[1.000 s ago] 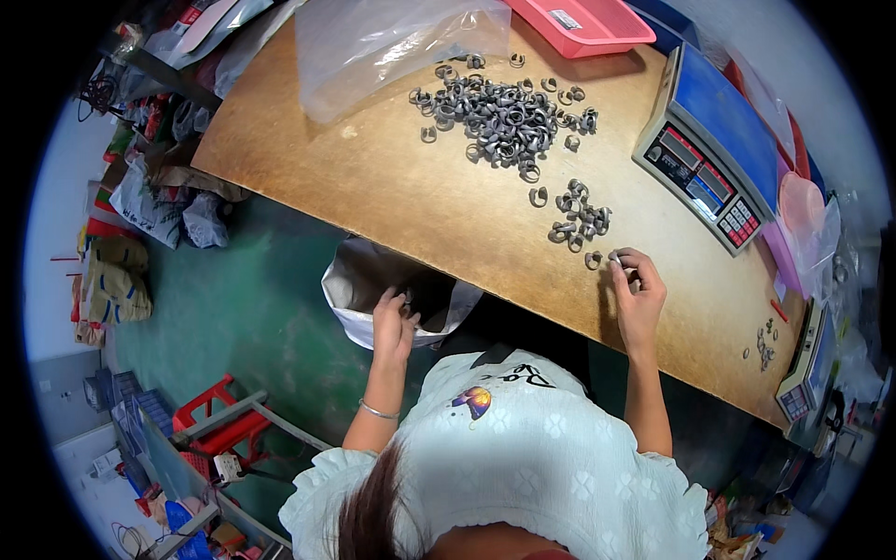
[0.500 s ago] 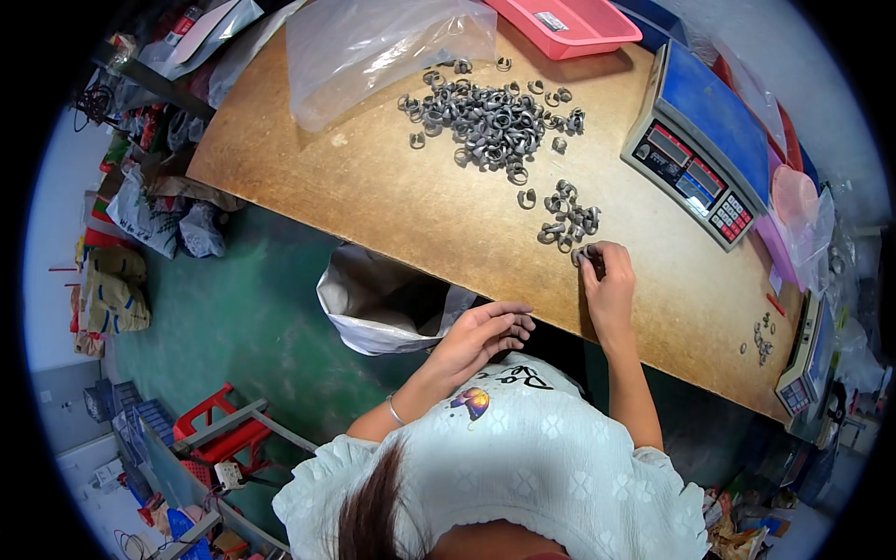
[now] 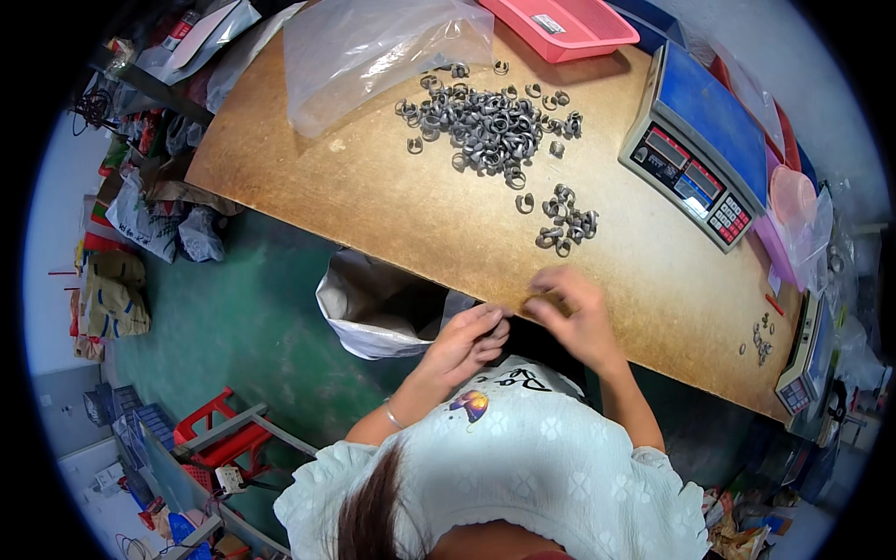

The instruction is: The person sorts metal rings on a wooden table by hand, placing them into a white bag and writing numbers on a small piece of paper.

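Observation:
My left hand (image 3: 469,340) is at the front edge of the wooden table (image 3: 373,201), fingers curled together, with nothing visible in them. Just to its right, my right hand (image 3: 571,313) rests on the table edge, blurred by motion. Its fingers point toward the left hand, and what they hold is hidden. A small cluster of grey metal rings (image 3: 565,220) lies on the table just beyond my right hand. A large pile of the same rings (image 3: 485,126) lies farther back.
A white sack (image 3: 369,308) stands open under the table edge beside my left hand. A blue-topped weighing scale (image 3: 695,149) sits at the right, a pink tray (image 3: 560,23) and a clear plastic bag (image 3: 373,47) at the back. A few loose rings (image 3: 761,338) lie far right.
My right hand has drawn back from the small ring cluster to the table's front edge. My left hand has come up from the sack to meet it there.

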The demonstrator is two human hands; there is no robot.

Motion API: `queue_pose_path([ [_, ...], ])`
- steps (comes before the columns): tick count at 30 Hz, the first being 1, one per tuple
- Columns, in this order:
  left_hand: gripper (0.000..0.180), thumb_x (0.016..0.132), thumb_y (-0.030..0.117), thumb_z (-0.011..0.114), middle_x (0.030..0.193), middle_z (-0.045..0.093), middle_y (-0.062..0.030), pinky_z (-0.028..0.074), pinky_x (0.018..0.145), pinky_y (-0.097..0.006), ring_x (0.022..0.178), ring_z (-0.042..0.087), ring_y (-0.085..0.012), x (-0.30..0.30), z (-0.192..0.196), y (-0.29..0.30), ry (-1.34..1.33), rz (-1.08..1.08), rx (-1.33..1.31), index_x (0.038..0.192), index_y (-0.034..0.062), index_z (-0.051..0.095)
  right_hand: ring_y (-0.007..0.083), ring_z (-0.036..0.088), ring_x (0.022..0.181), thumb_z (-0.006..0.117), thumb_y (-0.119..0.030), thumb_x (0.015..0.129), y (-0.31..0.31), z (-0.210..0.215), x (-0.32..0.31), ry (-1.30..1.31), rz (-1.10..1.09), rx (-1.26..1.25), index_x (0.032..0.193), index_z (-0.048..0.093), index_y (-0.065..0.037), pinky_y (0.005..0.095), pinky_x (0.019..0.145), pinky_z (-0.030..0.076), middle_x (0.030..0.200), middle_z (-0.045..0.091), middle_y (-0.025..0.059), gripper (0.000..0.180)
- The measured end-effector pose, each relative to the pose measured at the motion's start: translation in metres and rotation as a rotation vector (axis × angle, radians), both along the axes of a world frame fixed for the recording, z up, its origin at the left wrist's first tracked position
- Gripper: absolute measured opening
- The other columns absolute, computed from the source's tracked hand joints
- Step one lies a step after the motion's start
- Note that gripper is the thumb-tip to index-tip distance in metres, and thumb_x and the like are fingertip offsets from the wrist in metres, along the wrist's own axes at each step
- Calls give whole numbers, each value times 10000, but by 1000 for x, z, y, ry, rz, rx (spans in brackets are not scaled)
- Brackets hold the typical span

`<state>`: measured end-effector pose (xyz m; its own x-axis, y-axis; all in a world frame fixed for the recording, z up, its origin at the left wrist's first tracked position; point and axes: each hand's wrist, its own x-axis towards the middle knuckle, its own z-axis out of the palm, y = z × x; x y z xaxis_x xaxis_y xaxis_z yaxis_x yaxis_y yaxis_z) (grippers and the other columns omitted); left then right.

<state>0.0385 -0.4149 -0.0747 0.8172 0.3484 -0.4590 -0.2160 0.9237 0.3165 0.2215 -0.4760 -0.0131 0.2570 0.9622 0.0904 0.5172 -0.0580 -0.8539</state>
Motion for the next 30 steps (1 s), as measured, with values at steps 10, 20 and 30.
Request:
queue_pose_path([
  [10, 246, 837, 45, 503, 748, 509, -24, 449, 620, -235, 676, 501, -108, -68, -75, 34, 805, 442, 257, 1080, 13, 531, 334, 501, 910, 631, -7, 718, 20, -31, 28, -488, -214, 39, 958, 514, 7, 397, 768, 432, 962, 500, 165, 267],
  [20, 280, 890, 96, 492, 1003, 583, -148, 466, 756, -265, 883, 574, -182, -8, 16, -5, 89, -98, 272, 1119, -63, 502, 262, 564, 788, 594, 27, 729, 13, -48, 31, -245, -309, 165, 956, 546, 10, 338, 684, 474, 952, 534, 140, 232],
  [30, 256, 910, 106, 451, 926, 540, -98, 442, 682, -262, 820, 527, -168, 34, 28, 3, 6, 160, 76, 1098, -62, 492, 238, 569, 813, 598, 25, 734, -4, 16, -8, -13, 102, 178, 928, 586, 0, 303, 705, 465, 909, 567, 123, 196],
])
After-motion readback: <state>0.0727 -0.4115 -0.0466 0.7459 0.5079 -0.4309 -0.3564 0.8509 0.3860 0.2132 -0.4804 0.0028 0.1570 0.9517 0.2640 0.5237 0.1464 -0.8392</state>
